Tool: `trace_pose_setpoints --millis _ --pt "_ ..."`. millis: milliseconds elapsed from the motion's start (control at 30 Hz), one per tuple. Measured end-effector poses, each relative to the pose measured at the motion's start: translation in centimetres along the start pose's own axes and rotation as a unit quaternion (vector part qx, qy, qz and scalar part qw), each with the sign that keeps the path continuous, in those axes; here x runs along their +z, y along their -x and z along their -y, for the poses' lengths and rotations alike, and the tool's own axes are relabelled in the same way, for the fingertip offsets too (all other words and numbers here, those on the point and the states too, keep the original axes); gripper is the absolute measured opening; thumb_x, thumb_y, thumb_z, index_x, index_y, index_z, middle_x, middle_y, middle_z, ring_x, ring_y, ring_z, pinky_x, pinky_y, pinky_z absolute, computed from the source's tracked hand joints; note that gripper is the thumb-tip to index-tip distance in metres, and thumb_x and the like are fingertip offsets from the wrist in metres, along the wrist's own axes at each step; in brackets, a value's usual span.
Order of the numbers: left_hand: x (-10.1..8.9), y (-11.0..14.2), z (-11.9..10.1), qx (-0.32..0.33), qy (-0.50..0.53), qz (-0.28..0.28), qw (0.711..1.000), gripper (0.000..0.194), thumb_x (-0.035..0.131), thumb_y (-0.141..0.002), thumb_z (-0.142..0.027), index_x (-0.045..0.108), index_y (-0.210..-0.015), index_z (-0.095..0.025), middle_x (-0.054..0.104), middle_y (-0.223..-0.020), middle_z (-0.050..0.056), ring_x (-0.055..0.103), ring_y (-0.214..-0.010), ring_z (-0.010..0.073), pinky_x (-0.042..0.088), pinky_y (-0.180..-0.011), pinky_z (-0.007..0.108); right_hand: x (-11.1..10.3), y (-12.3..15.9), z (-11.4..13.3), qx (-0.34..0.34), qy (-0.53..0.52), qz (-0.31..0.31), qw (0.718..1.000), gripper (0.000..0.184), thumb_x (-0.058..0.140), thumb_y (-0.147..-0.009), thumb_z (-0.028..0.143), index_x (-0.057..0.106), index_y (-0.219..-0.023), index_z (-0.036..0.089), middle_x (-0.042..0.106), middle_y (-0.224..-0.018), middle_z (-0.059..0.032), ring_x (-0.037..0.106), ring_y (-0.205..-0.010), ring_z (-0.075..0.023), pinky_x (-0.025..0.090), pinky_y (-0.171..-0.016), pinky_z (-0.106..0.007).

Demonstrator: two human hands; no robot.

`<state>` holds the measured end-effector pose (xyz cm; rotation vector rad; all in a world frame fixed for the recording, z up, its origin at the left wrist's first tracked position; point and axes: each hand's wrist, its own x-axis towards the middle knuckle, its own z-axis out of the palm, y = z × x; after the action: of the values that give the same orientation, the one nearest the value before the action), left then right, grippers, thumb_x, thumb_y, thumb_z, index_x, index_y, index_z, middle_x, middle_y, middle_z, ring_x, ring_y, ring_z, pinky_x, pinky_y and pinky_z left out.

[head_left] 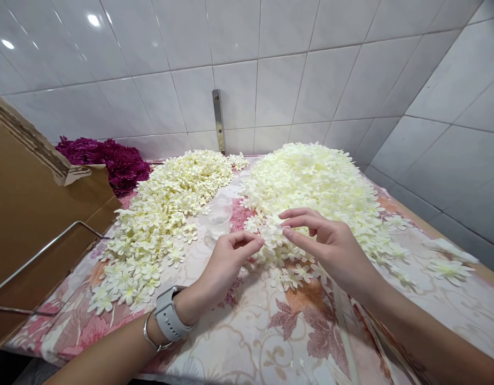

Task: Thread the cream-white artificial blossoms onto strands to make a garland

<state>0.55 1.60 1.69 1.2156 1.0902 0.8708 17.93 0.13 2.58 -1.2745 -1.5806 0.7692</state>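
Observation:
Low over the front edge of the right-hand heap, my left hand (pixel 231 259) is closed, thumb and forefinger pinched together. Whatever sits in that pinch, if anything, is too small to make out. My right hand (pixel 331 240) hovers facing it, fingers stretched forward and thumb a little apart, with nothing plainly held. Behind and beneath the fingertips spreads a heap of pale white-green artificial flower heads (pixel 311 176). A clear plastic cup (pixel 220 222) stands just beyond my left hand. Another heap of cream flower heads (pixel 170 187) lies to the left.
At the left stands a cardboard box (pixel 38 214) with a bent metal wire (pixel 42 254) before it. Purple artificial flowers (pixel 106 160) lie behind. A flower-patterned cloth (pixel 239 342) covers the table. A metal bracket (pixel 218 120) is on the tiled wall (pixel 279 80).

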Motion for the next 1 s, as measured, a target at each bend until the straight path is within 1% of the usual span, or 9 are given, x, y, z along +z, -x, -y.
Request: trace_pose_setpoints --millis 67,167,433,567,767,833,900,967,1000 --pt "0.0 -0.1 0.1 -0.002 0.004 -0.002 1.000 0.019 0.070 -0.068 -0.032 0.063 -0.070 -0.014 0.057 -0.067 -0.001 0.050 -0.061 0.0094 0.040 -0.057 0.021 -0.1 -0.1 -0.1 -0.005 0.005 -0.014 1.000 0.017 0.062 -0.075 0.038 0.067 -0.070 0.023 0.062 -0.102 -0.0053 0.056 -0.100 -0.0240 0.040 -0.084 -0.037" --pt "-0.1 -0.1 0.1 0.008 0.004 0.000 1.000 0.021 0.071 -0.066 -0.033 0.064 -0.071 -0.014 0.058 -0.069 -0.001 0.051 -0.063 0.0092 0.040 -0.057 0.020 0.1 0.0 -0.3 -0.012 0.010 -0.005 1.000 0.017 0.062 -0.075 0.037 0.066 -0.068 0.023 0.062 -0.099 -0.0056 0.056 -0.097 -0.0240 0.040 -0.083 -0.038" --pt "-0.1 0.2 0.2 -0.006 0.001 0.063 0.998 0.026 0.062 -0.075 -0.038 0.064 -0.067 -0.014 0.054 -0.064 -0.001 0.047 -0.058 0.0090 0.038 -0.056 0.021 0.9 0.5 -0.4 -0.008 -0.001 0.030 1.000 0.018 0.064 -0.074 0.037 0.060 -0.065 0.021 0.059 -0.096 -0.0056 0.055 -0.094 -0.0228 0.041 -0.083 -0.039" --pt "-0.1 0.1 0.4 -0.044 0.011 0.040 0.998 0.028 0.065 -0.070 -0.038 0.057 -0.061 -0.014 0.048 -0.058 -0.002 0.045 -0.053 0.0085 0.035 -0.051 0.021 0.9 0.5 -0.1 0.008 -0.009 0.049 0.999 0.020 0.063 -0.074 0.040 0.061 -0.066 0.021 0.058 -0.099 -0.0063 0.054 -0.096 -0.0234 0.042 -0.078 -0.036" --pt "-0.2 0.0 0.1 -0.023 -0.042 0.027 0.998 0.030 0.064 -0.070 -0.041 0.056 -0.061 -0.014 0.052 -0.058 -0.002 0.048 -0.054 0.0097 0.034 -0.049 0.021 0.6 0.3 0.2 0.059 -0.049 0.042 0.996 0.023 0.062 -0.074 0.043 0.062 -0.067 0.021 0.059 -0.102 -0.0062 0.055 -0.094 -0.0228 0.044 -0.068 -0.031" --pt "-0.1 0.0 0.1 -0.021 -0.055 0.019 0.998 0.030 0.065 -0.069 -0.041 0.055 -0.059 -0.015 0.051 -0.056 -0.002 0.046 -0.052 0.0092 0.032 -0.047 0.020 0.2 0.1 0.1 0.061 -0.068 0.020 0.996 0.022 0.062 -0.075 0.042 0.062 -0.070 0.021 0.061 -0.101 -0.0055 0.056 -0.093 -0.0224 0.044 -0.069 -0.030" --pt "0.0 0.0 0.1 -0.028 -0.070 0.005 0.997 0.030 0.064 -0.069 -0.038 0.052 -0.054 -0.015 0.048 -0.052 -0.003 0.041 -0.046 0.0077 0.029 -0.044 0.020 -0.5 -0.4 0.0 0.046 -0.038 -0.033 0.998 0.021 0.061 -0.076 0.042 0.062 -0.072 0.021 0.063 -0.098 -0.0054 0.056 -0.092 -0.0231 0.044 -0.073 -0.033" --pt "0.2 0.0 0.1 -0.033 -0.089 -0.007 0.995 0.031 0.063 -0.070 -0.036 0.049 -0.051 -0.016 0.044 -0.047 -0.004 0.035 -0.041 0.0066 0.025 -0.041 0.021 -1.3 -1.0 -0.2 0.003 0.066 -0.110 0.992 0.019 0.057 -0.078 0.039 0.063 -0.078 0.022 0.063 -0.100 -0.0070 0.054 -0.098 -0.0268 0.041 -0.082 -0.041" --pt "0.2 0.0 0.2 -0.030 -0.098 -0.013 0.995 0.032 0.063 -0.071 -0.036 0.048 -0.050 -0.016 0.043 -0.046 -0.005 0.034 -0.040 0.0064 0.024 -0.041 0.021 -1.5 -1.1 -0.2 -0.025 0.128 -0.144 0.981 0.019 0.055 -0.079 0.038 0.064 -0.084 0.022 0.062 -0.104 -0.0086 0.051 -0.103 -0.0294 0.037 -0.087 -0.046"
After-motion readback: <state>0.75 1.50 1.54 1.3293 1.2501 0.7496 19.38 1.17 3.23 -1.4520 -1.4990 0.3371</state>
